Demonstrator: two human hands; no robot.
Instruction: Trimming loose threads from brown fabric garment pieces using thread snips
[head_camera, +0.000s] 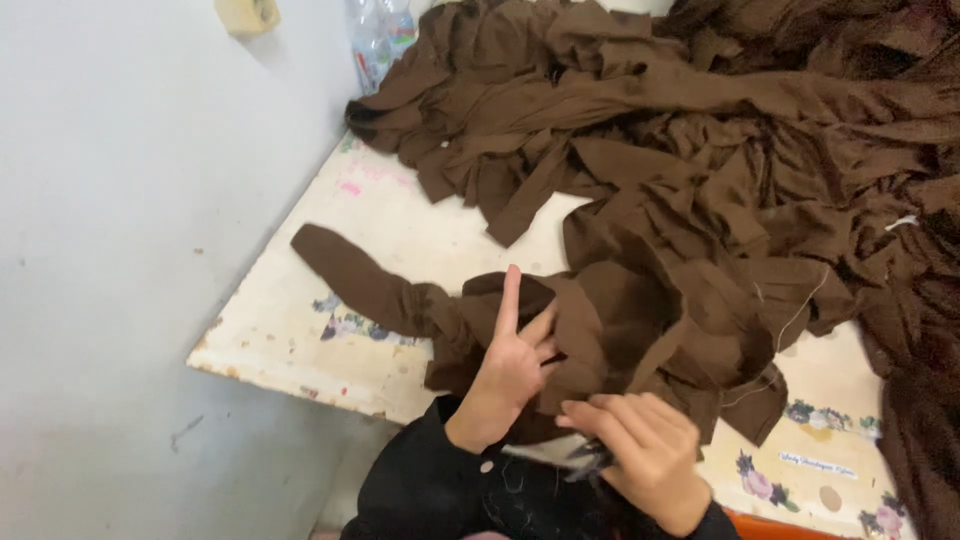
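Observation:
A brown cloth piece (590, 330) with a long sleeve-like strip (360, 280) lies bunched at the near side of the table (300, 340). My left hand (510, 365) rests on this piece, index finger stretched out and the other fingers curled into the fabric. My right hand (645, 450) is just below the cloth near my chest, its fingers closed around a small dark tool (585, 460) next to a pale strip (540, 450). Both wrists wear black sleeves.
A large heap of brown fabric pieces (720, 130) covers the far and right parts of the table. A clear plastic bottle (380, 40) stands by the pale wall (120, 200) on the left. The worn, flower-printed table edge (260, 375) is near me.

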